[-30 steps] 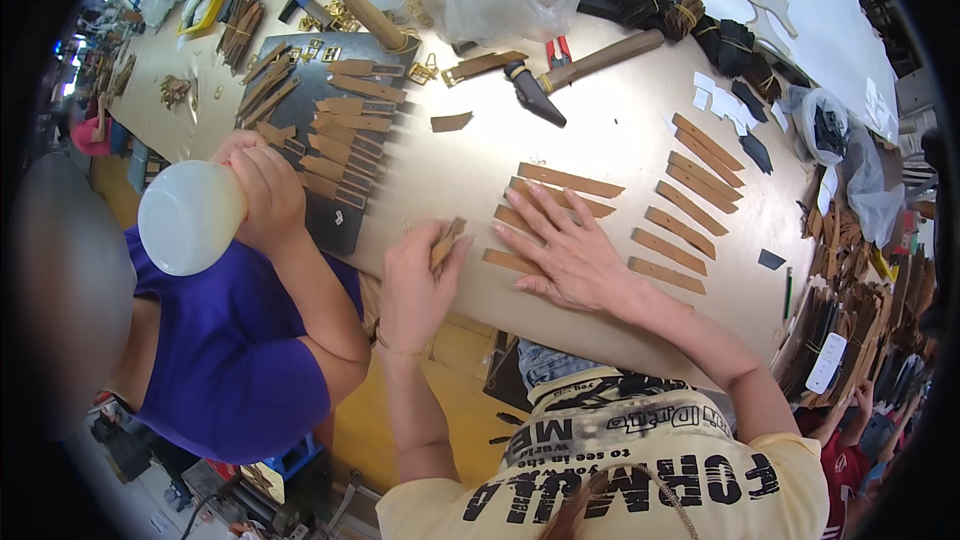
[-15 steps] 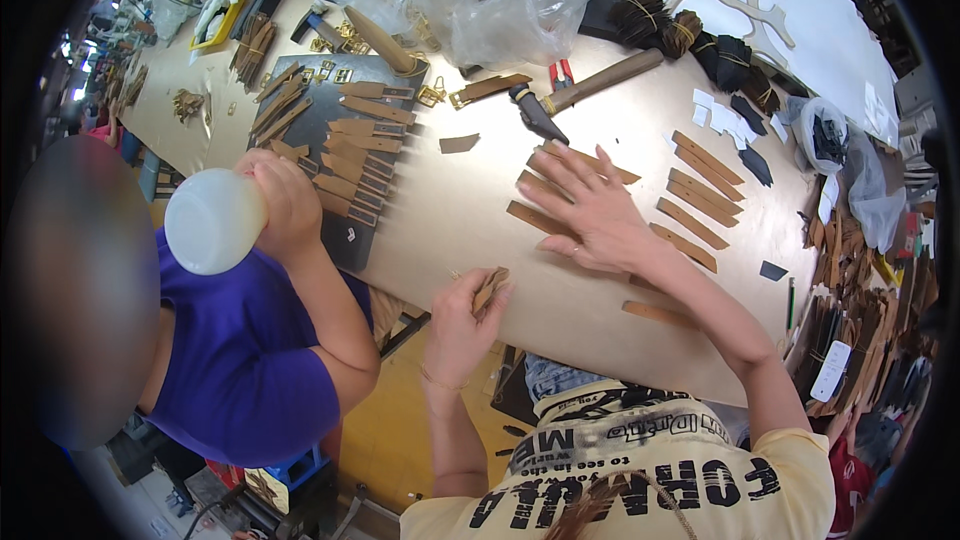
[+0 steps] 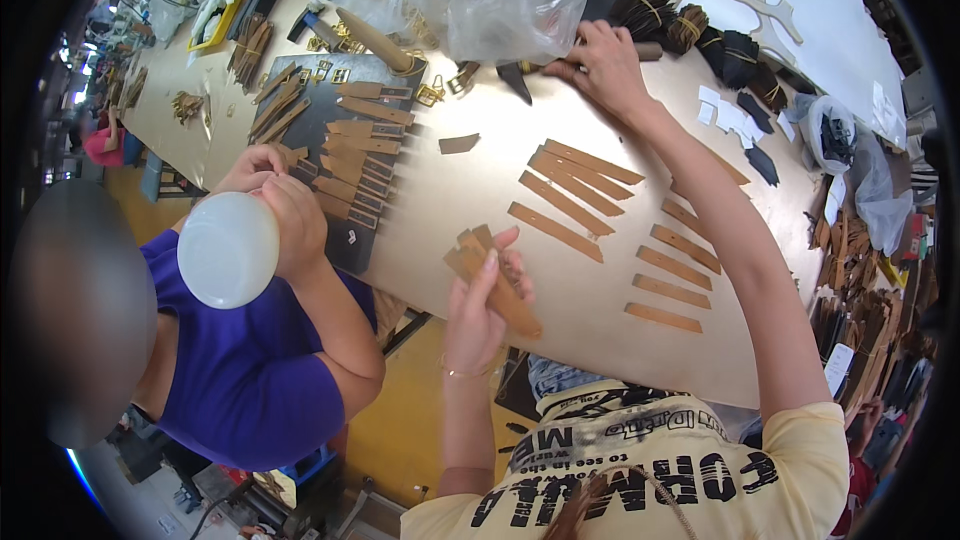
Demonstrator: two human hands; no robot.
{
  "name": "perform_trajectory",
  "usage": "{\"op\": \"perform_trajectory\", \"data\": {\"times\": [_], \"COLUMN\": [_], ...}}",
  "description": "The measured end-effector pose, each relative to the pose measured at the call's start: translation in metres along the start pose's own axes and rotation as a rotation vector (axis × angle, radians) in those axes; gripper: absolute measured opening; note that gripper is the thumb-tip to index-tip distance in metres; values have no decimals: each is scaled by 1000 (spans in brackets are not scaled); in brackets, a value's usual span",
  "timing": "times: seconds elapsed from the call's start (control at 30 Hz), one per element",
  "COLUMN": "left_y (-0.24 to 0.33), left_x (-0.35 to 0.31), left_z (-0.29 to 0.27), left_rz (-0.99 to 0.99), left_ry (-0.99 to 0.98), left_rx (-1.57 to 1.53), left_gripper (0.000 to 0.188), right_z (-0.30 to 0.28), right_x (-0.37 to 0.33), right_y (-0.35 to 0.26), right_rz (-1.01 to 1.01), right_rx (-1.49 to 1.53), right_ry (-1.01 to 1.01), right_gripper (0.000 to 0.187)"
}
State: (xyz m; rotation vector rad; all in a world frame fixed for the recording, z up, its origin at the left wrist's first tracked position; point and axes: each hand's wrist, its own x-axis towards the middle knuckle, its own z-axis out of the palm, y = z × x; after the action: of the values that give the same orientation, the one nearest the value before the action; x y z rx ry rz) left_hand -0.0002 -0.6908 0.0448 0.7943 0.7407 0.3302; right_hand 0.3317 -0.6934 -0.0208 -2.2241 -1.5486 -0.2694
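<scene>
My left hand [image 3: 483,305] is closed around a small bunch of brown leather strips [image 3: 505,290], thumb on top, just above the table's near edge. At the back of the table, my right hand [image 3: 605,65] has its fingers curled over the wooden handle of a hammer [image 3: 516,82]. The hammer's dark head points left, and my fingers hide part of the handle. Between my hands, several leather strips [image 3: 565,202] lie fanned side by side. Partly under my right forearm is a second row of strips [image 3: 672,262].
At my left, a co-worker in purple [image 3: 250,370] sits by a black board [image 3: 350,230] bearing leather tabs; a white round container [image 3: 228,250] is near their hands. Clear plastic bags [image 3: 480,0] and a wooden mallet handle [image 3: 375,40] stand behind. Bundled leather strips [image 3: 860,290] crowd the right.
My right hand has left the fanned strips for the hammer, which has shifted back and left. My left hand rose slightly and turned its bunch into view. More strips show in the near right row.
</scene>
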Motion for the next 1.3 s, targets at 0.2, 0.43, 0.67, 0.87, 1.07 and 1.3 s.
{"op": "perform_trajectory", "data": {"times": [0.2, 0.43, 0.67, 0.87, 1.07, 1.3], "left_y": [-18, -24, -14, -16, -27, -32], "left_x": [11, 11, 16, 21, 17, 5], "left_z": [-10, -15, 8, 19, 10, -4], "left_rz": [-26, -26, 10, 48, 29, 44], "left_ry": [-66, -84, -129, -90, -53, 130], "left_rx": [-539, -462, -540, -582, -346, -10], "left_gripper": [48, 50, 57, 63, 58, 47], "right_z": [-21, -30, -50, -104, -91, -73], "right_x": [-36, -86, -85, -123, -137, -141], "right_y": [-32, -35, -64, -135, -148, -140], "right_rz": [4, 19, 136, 283, 570, 644], "right_rx": [261, 322, 369, 941, 1092, 1151], "right_ry": [61, -88, 60, -372, -430, -640], "right_gripper": [25, 27, 22, 27, 26, 23]}}
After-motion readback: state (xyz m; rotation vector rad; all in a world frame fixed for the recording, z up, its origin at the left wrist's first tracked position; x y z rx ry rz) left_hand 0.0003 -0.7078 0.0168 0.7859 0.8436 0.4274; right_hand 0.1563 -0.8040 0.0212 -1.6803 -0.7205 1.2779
